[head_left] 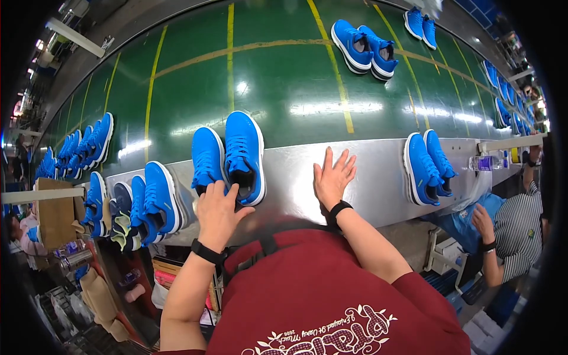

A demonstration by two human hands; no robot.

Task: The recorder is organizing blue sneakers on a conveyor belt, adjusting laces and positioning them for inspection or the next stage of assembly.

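A pair of blue sneakers with white soles lies in front of me, toes pointing away, partly on the steel ledge and partly on the green belt. My left hand is at their heels, its fingers bent over the collars of both shoes and its thumb sticking out to the right. The fingertips are partly hidden at the shoe openings. To the right, my right hand is open, fingers spread over the bare steel ledge, holding nothing. Black bands circle both wrists.
More blue sneakers stand left on the ledge, beside a dark pair with pale green linings. Another blue pair sits at right. The yellow-lined green belt carries further pairs. A co-worker's hand is at far right.
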